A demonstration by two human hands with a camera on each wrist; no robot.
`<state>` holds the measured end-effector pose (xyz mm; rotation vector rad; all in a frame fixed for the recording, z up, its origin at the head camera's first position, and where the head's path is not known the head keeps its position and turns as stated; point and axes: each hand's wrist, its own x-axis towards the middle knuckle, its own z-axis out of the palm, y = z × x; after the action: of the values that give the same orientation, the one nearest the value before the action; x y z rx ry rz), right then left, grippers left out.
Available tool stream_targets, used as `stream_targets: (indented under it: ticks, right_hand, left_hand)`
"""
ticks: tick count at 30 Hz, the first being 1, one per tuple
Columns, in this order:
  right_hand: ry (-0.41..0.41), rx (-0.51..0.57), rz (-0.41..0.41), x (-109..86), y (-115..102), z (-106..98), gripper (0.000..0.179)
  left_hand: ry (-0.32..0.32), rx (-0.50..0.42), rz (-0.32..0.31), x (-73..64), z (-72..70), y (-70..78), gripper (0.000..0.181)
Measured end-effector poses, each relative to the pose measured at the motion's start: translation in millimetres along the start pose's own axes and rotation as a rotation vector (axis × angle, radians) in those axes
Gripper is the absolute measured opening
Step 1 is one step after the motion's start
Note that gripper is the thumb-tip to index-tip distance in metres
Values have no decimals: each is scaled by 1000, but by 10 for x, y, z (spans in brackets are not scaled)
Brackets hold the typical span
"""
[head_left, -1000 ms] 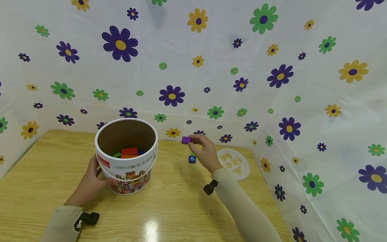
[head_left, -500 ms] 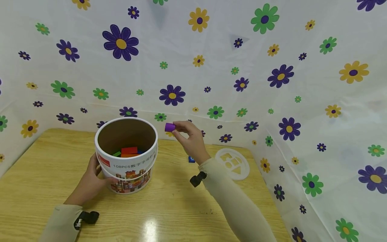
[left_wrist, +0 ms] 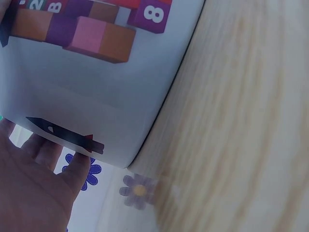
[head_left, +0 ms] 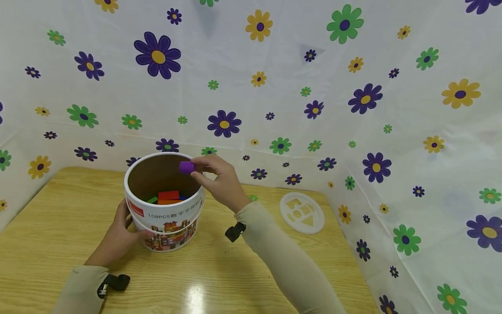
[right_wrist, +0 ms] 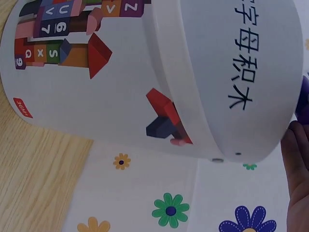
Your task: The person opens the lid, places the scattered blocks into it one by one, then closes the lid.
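A white toy-block bucket (head_left: 169, 224) with printed pictures stands on the wooden table, its mouth tilted slightly toward the head camera. My left hand (head_left: 117, 237) holds its left side, thumb on the front and fingers (left_wrist: 77, 169) around the far side. Between thumb and fingertips, my right hand (head_left: 225, 183) pinches a small purple block (head_left: 187, 167) over the bucket's right rim. Only an edge of that purple block (right_wrist: 303, 101) shows in the right wrist view. Inside the bucket lie a red block (head_left: 168, 195), an orange block (head_left: 168, 202) and bits of green and blue.
A green piece (head_left: 253, 198) sits on the table (head_left: 219, 279) just beyond the right sleeve. Farther right lies a white disc (head_left: 320, 213) with cut-out shapes. A flower-printed white sheet (head_left: 235, 52) rises behind the table and along its right side.
My right hand has carried the purple block leftward to the bucket's mouth. The blue block numbered 6 is now hidden behind the right arm. My left hand and the bucket stay put.
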<state>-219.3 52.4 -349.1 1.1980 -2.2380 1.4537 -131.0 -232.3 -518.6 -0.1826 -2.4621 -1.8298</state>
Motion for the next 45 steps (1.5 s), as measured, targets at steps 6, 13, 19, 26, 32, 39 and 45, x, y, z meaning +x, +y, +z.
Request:
stream_targets:
  ticks: [6, 13, 19, 26, 32, 39, 45]
  right_hand:
    - [-99, -36, 78, 46, -3, 118, 28]
    - [-203, -72, 92, 72, -6, 200, 27]
    - [-214, -107, 113, 79, -14, 241, 28]
    - [-189, -105, 122, 50, -4, 264, 28]
    - [-177, -73, 115, 22, 5, 257, 28]
    - [-164, -44, 122, -1, 31, 260, 28]
    - [-151, -37, 105, 3, 20, 268, 28]
  left_hand:
    - [-7, -1, -14, 13, 2, -2, 124]
    - [-8, 7, -26, 8, 13, 9, 123]
    - [-7, 9, -14, -2, 8, 27, 122]
    - [-7, 7, -30, -28, 8, 47, 122]
    - [-9, 11, -28, -27, 18, 47, 122]
    - [-22, 28, -18, -4, 10, 52, 122]
    - [-7, 18, 71, 5, 2, 107, 124]
